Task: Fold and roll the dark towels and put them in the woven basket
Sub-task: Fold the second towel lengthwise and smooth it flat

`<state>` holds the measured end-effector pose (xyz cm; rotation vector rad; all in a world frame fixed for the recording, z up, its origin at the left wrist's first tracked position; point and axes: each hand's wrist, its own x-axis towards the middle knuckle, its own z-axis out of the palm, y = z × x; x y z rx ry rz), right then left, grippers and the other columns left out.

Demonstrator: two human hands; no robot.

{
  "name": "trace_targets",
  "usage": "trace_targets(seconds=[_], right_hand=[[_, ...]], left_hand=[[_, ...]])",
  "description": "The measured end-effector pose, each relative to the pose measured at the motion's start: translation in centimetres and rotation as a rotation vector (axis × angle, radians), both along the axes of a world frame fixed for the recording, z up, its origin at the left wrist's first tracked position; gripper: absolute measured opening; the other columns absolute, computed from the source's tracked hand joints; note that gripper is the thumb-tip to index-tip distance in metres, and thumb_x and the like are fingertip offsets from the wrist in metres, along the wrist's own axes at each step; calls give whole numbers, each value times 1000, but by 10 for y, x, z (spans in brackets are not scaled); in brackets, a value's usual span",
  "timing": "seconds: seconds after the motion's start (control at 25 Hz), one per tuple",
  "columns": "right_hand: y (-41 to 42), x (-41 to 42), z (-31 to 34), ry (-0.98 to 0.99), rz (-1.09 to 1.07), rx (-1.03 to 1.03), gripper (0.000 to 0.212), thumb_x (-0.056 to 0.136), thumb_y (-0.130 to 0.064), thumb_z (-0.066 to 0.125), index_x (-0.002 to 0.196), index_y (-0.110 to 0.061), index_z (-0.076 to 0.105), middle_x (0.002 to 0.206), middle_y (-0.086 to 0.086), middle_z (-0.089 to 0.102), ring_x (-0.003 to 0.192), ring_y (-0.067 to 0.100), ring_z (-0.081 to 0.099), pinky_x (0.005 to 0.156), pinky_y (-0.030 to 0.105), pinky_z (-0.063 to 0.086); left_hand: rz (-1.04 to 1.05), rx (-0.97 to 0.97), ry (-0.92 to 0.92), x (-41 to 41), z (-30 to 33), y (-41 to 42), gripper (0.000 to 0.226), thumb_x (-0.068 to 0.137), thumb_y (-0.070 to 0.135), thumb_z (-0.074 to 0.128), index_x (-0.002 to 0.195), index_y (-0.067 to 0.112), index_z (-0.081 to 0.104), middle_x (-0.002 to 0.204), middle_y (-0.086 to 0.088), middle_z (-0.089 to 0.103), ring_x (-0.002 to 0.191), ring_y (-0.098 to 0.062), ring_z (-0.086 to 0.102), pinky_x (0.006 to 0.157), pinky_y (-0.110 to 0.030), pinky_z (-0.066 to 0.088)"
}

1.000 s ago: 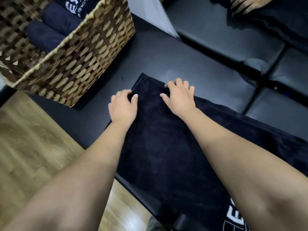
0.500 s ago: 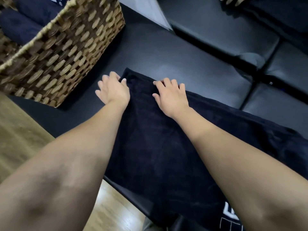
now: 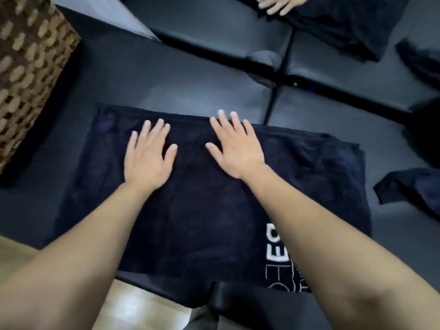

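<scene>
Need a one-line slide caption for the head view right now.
Left hand and right hand press flat on a dark towel beside the woven basket.

Two bare forearms reached forward from the bottom corners of the view, angling toward each other. The left hand [image 3: 147, 154] lay flat, palm down, with straight fingers slightly spread and the thumb angled out to the right. The right hand [image 3: 235, 151] lay flat beside it, a little farther forward, fingers straight and fanned, thumb pointing left. The hands were near each other but apart.
</scene>
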<state>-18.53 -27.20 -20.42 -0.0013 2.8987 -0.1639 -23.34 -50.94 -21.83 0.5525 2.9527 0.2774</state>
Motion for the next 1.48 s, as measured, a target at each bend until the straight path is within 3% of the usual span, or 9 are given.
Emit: trace_targets(seconds=[0.2, 0.32, 0.44, 0.68, 0.8, 1.0, 1.12, 1.24, 1.48], right_hand=[[88, 53, 3, 5, -301, 38, 70, 104, -56, 23, 161, -16, 15, 170, 5, 7, 155, 31, 4, 124, 48, 11], [76, 67, 12, 98, -340, 4, 61, 106, -41, 30, 158, -10, 24, 168, 11, 15, 154, 33, 13, 123, 48, 18], [65, 105, 12, 73, -203, -70, 61, 103, -38, 23, 160, -14, 24, 168, 6, 18, 154, 29, 14, 123, 46, 19], [152, 136, 5, -11, -563, -10, 66, 105, -54, 23, 162, -25, 8, 170, -2, -1, 156, 27, -2, 126, 46, 5], [162, 145, 7, 130, -733, -13, 63, 107, -45, 30, 160, -16, 18, 168, 10, 12, 152, 33, 17, 122, 48, 21], [162, 167, 6, 194, -1086, -9, 72, 100, -59, 43, 152, -11, 34, 143, 12, 49, 124, 34, 48, 101, 46, 38], [182, 160, 12, 220, -1099, -274, 57, 97, -54, 55, 136, -13, 48, 121, 6, 65, 112, 31, 61, 91, 42, 42], [204, 163, 26, 401, -988, -264, 29, 101, -42, 57, 110, -14, 53, 85, 0, 62, 88, 30, 64, 78, 41, 46], [212, 176, 31, 281, -1235, -485, 57, 92, -57, 62, 130, -19, 41, 129, 3, 50, 103, 30, 62, 80, 45, 52]], left_hand=[[243, -99, -80, 5, 13, 52, 61, 106, 40, 28, 159, 11, 21, 169, -5, 12, 156, -28, 3, 124, -56, 7], [-79, 122, 15, 44, 33, 123, 59, 104, 38, 30, 155, 9, 31, 165, -10, 23, 154, -29, 13, 123, -54, 15], [-322, 282, -128, 88, 37, 164, 59, 105, 39, 25, 157, 13, 31, 166, -3, 26, 155, -21, 15, 126, -43, 13], [-314, -87, -50, 74, 10, 160, 62, 105, 50, 25, 161, 22, 22, 169, 8, 11, 156, -20, 2, 126, -46, 6], [-178, -48, -67, 82, 18, 192, 62, 105, 48, 28, 158, 17, 26, 169, 0, 16, 156, -25, 5, 125, -51, 7], [-620, 86, -79, 132, 23, 260, 62, 104, 45, 31, 159, 17, 24, 168, 0, 19, 156, -21, 9, 126, -47, 8], [-534, -27, -72, 140, 10, 282, 64, 105, 51, 20, 161, 22, 12, 170, 6, 6, 156, -16, -3, 126, -46, 2], [-483, -58, -63, 137, 8, 286, 63, 105, 49, 18, 162, 24, 10, 170, 8, 1, 156, -16, -7, 126, -44, 0], [-236, 66, -81, 154, 17, 319, 61, 106, 37, 30, 161, 18, 14, 170, 2, 7, 156, -20, 0, 126, -47, 3]])
